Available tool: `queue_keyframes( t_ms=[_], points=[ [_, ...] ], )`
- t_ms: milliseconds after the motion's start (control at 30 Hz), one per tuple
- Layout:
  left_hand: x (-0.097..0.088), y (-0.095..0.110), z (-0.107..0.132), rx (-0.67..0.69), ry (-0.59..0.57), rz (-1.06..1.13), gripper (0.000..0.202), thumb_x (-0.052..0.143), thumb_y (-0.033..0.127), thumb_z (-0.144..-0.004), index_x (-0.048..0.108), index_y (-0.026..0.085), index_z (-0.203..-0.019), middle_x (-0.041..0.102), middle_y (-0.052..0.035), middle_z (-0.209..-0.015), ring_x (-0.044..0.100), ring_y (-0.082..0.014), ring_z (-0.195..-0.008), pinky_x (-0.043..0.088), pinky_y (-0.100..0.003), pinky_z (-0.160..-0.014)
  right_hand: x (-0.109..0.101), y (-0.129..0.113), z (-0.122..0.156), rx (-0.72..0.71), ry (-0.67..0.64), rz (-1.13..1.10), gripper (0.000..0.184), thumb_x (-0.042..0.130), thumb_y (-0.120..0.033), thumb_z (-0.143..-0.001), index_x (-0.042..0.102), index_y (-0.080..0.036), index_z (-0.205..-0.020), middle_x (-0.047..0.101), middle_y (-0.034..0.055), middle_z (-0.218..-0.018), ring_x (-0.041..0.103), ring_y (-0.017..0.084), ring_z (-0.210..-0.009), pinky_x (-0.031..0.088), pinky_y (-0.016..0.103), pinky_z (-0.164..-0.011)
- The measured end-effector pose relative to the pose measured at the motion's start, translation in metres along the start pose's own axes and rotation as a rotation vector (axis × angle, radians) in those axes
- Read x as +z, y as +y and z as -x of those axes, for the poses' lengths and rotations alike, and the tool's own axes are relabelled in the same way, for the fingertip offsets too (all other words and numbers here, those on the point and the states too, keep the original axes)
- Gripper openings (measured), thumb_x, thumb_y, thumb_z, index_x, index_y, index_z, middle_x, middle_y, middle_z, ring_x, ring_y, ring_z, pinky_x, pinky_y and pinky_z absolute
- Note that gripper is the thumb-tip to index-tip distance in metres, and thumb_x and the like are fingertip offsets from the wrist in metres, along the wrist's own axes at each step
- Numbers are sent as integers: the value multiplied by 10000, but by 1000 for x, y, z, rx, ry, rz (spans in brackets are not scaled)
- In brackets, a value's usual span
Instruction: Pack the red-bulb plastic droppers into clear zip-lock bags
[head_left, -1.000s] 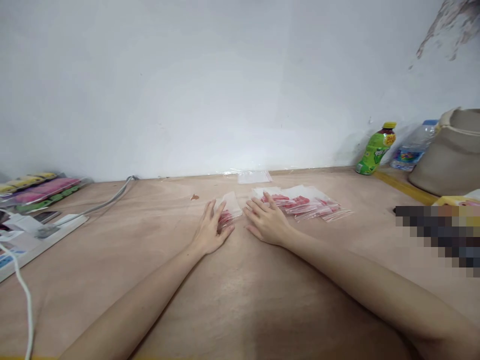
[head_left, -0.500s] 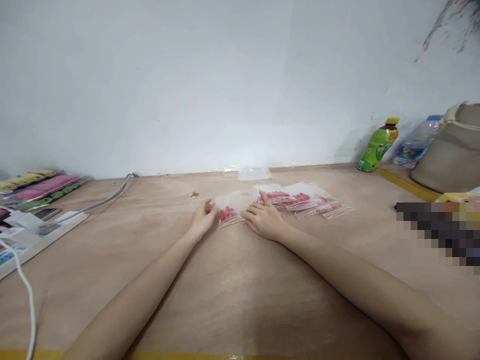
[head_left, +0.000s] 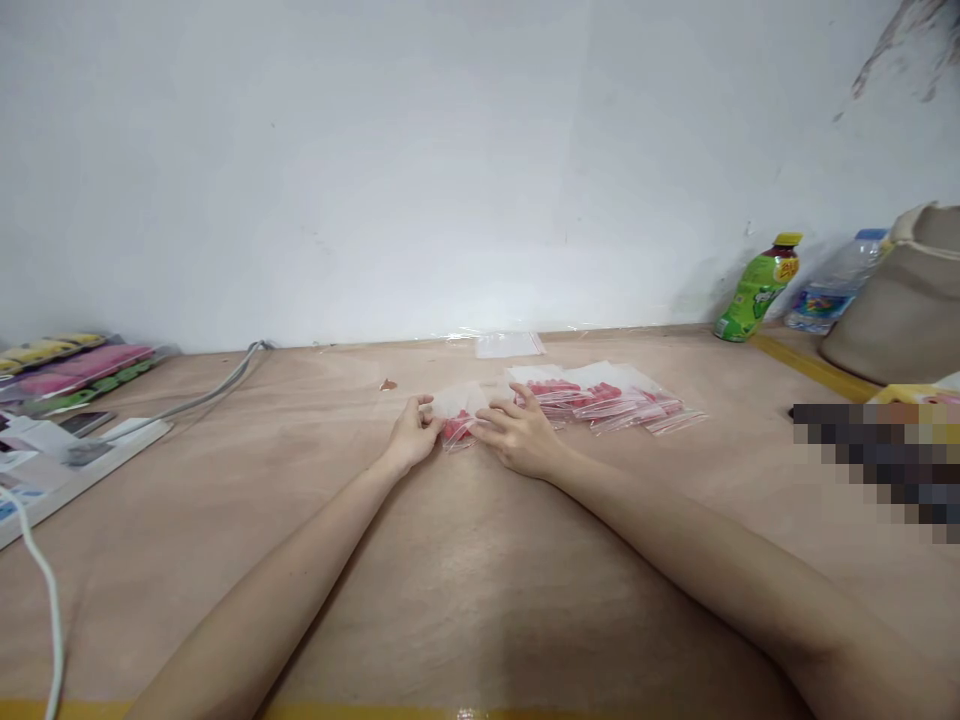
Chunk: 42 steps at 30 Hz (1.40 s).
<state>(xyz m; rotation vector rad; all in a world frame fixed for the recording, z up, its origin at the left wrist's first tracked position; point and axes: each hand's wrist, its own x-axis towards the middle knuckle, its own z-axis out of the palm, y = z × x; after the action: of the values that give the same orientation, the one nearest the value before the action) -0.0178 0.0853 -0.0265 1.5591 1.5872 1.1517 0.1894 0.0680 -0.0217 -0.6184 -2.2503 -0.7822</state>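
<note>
A small clear zip bag (head_left: 459,400) with red pieces in its lower part lies flat on the table between my two hands. My left hand (head_left: 416,432) is at its left edge, thumb against the bag and fingers apart from the thumb. From the other side my right hand (head_left: 521,432) reaches over the bag's right edge with its fingers spread, some of them touching it. Just right of that hand, several similar zip bags (head_left: 600,395) with red pieces lie overlapping in a row. The fingertips' exact contact with the plastic is hard to make out.
A flat whitish bag (head_left: 510,345) lies by the wall. At left are a power strip (head_left: 112,460), cables and packs of coloured items (head_left: 82,370). A green bottle (head_left: 757,290), a clear bottle (head_left: 836,285) and a beige container (head_left: 900,300) stand at right.
Both hands have moved slightly inward over the single bag. My left thumb now reaches its edge, and my right fingers have shifted left onto it. The row of bags stays put.
</note>
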Motion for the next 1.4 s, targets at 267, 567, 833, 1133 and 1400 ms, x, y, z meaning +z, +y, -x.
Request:
queue_keyframes(
  t_ms=[267, 567, 833, 1133, 1400],
  points=[
    [-1, 0, 2, 109, -51, -64, 345, 553, 143, -742, 489, 127, -1080, 527, 37, -597, 528, -119, -537, 396, -216, -537, 10, -4, -24, -181, -46, 164, 246, 371, -153, -891, 612, -200, -898, 613, 15, -825, 486, 162, -837, 211, 484, -1001],
    [-1, -4, 1, 189, -38, -152, 353, 544, 160, -746, 497, 125, -1095, 524, 36, -594, 535, -127, -546, 419, -234, -568, 1, 4, -14, -161, -23, 200, 266, 404, -111, -858, 620, -194, -727, 589, 9, -705, 474, 156, -770, 200, 467, -1005],
    [-2, -4, 1, 276, 17, -288, 326, 532, 189, -769, 529, 138, -1091, 571, -13, -680, 587, -173, -661, 470, -305, -673, -1, 1, -3, 112, -245, 102, 216, 444, -160, -834, 658, -167, -797, 641, 62, -777, 511, 200, -816, 210, 479, -969],
    [-4, 19, 32, 607, -173, -400, 473, 604, 356, -741, 521, 193, -1177, 474, -85, -1217, 447, -238, -1153, 359, -359, -996, -11, -5, 9, 85, -117, -338, 197, 435, -140, -837, 622, -157, -897, 656, 66, -864, 548, 156, -801, 384, 304, -763],
    [-4, 15, 39, 689, -265, -467, 368, 413, 184, -847, 518, 179, -1200, 506, -88, -1235, 473, -211, -1142, 371, -382, -996, -18, -16, 12, 156, -118, -183, 170, 469, -193, -833, 636, -183, -866, 637, 60, -933, 531, 162, -841, 322, 351, -829]
  ],
)
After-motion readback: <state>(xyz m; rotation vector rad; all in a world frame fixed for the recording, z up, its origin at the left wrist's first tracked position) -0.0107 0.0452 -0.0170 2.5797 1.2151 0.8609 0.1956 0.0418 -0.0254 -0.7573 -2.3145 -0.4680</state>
